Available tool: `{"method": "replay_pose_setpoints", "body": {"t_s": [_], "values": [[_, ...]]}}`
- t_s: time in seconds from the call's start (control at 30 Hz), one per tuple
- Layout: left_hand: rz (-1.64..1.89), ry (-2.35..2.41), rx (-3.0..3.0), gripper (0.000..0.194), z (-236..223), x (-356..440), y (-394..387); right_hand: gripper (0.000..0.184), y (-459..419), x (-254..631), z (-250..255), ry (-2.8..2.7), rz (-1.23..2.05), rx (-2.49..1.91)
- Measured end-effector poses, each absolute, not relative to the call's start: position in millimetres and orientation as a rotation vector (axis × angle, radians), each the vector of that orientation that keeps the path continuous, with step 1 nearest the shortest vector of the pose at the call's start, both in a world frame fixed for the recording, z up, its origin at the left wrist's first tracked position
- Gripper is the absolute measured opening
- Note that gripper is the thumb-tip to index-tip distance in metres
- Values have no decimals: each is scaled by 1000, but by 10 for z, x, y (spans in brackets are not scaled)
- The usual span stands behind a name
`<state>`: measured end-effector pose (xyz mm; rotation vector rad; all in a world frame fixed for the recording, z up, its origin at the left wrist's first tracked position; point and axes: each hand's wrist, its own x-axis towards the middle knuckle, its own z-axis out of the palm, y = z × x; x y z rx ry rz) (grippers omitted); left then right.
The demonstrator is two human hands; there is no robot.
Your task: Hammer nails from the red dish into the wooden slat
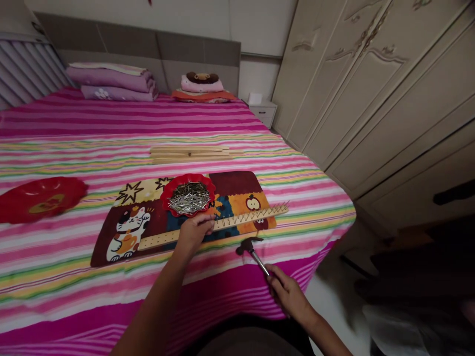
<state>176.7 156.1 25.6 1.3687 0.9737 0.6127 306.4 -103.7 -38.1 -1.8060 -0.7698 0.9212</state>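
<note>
A light wooden strip (159, 240) lies slantwise on a patterned mat (102, 237), its left part dotted with small holes. Thin nails (256, 215) stand up in a row along its right part. My left hand (195, 232) rests on the strip at the near end of that row, thumb and fingertips pinched on what looks like a nail, mostly hidden by the fingers. My right hand (287, 291) grips the handle of a claw hammer (254, 248), its dark head held just below the strip. Behind my left hand, a red scalloped bowl (166, 196) holds a heap of loose nails (190, 198).
Several wooden strips (189, 155) lie beyond the mat on the striped bedspread (122, 291). To the left is a red plate (44, 198). Folded bedding (111, 81) sits by the headboard (200, 52). A wardrobe (334, 94) stands right, beside a nightstand (263, 111).
</note>
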Motion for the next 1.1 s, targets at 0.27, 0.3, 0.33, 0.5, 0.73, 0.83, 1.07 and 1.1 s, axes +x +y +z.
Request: {"method": "replay_pose_setpoints", "body": {"t_s": [0.27, 0.3, 0.33, 0.5, 0.73, 0.83, 1.07, 1.1], "values": [[647, 1094, 1574, 18, 236, 1837, 1486, 44, -1031, 3069, -347, -769, 911, -1829], [649, 1088, 1619, 16, 229, 1839, 1488, 44, -1031, 3069, -349, -771, 911, -1829], [650, 1084, 1655, 14, 222, 1842, 1490, 44, -1031, 3070, -350, -774, 913, -1828], [641, 1090, 1717, 9, 199, 1855, 1485, 44, -1041, 3075, -367, -792, 918, -1827], [618, 1127, 1983, 5, 156, 1834, 1447, 43, -1062, 3006, -309, -732, 938, -1771], [589, 1095, 2067, 5, 142, 1826, 1437, 47, -1021, 2938, -90, -700, 964, -1760], [617, 1074, 2183, 9, 126, 1831, 1416, 41, -706, 2960, 611, -1262, 491, -1789], [618, 1066, 2197, 9, 125, 1830, 1412, 41, -649, 2969, 662, -1327, 443, -1792]]}}
